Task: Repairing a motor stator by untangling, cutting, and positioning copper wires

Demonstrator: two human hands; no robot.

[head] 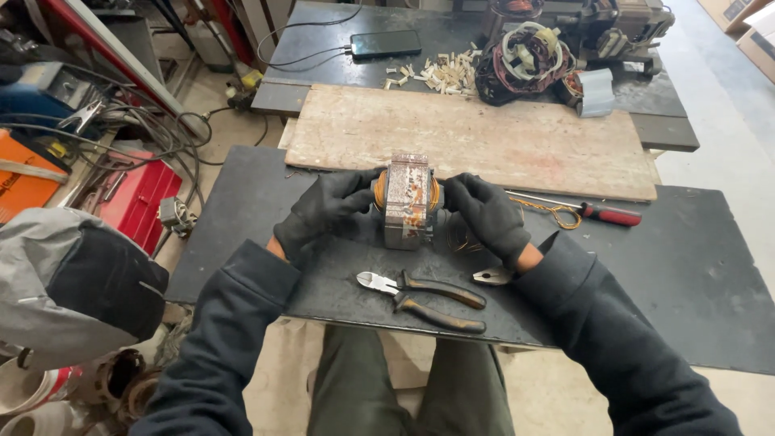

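Head camera looks steeply down, close over the workbench (pixel 242 202).

Rusty metal stator core (pixel 408 198) (copper windings), matt cloth-gloved hands, rough worn wooden board (pixel 484 137).

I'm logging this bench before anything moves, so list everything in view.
motor stator: one, rusty grey steel with copper windings, upright on the dark benchtop, between both hands
side cutters: one, dark handles, near edge of the benchtop
second pliers: one, only the metal jaws show, by the right wrist
screwdriver: one, red handle, right of the stator
wooden board: one, pale and worn, behind the stator
phone: one, black, cabled, far bench
white slips: a small pile, far bench
wound motor parts: several, far bench
red toolbox: one, floor at left
left hand: black glove, on the stator's left side
right hand: black glove, on its right side
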